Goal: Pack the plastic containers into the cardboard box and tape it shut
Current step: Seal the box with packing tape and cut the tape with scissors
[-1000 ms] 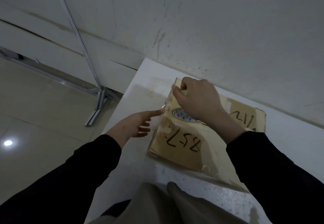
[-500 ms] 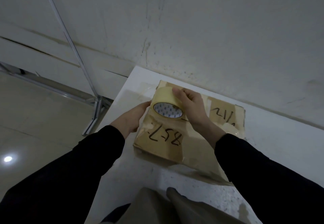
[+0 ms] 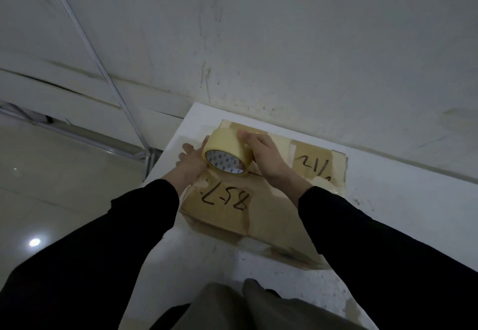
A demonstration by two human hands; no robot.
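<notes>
The roll [image 3: 227,154] of tape, which lay flat under the right hand a second ago, now stands tilted on the box [image 3: 232,216], its printed core facing the camera. The left hand [image 3: 191,162], which then pointed one finger at the box's left edge, has come up against the roll's left side.

The right hand [image 3: 264,154] grasps the roll from the right, fingers curled over its top edge. The fingertips run behind the roll's far rim and are partly lost there. The left hand's fingers look stretched out past the roll, but the thumb and palm are hidden behind it, so I cannot tell whether this hand grips the roll or only touches it.

The box lies flaps-down and closed on the white table [image 3: 403,216], near the table's left edge and close to the wall [image 3: 284,45]. Its inside cannot be seen, so no containers show. Dark marker digits on the lid read upside down from here; the group at the far right is hard to make out. The right sleeve [image 3: 382,252] covers the box's near right corner, and the left sleeve [image 3: 108,239] crosses the table's near left edge.

A thin metal pole [image 3: 103,71] slants down to the floor [image 3: 51,187] at left. Trouser legs [image 3: 232,309] are cut off by the bottom edge. The light is dim, and tape seams on the lid are blurred.
</notes>
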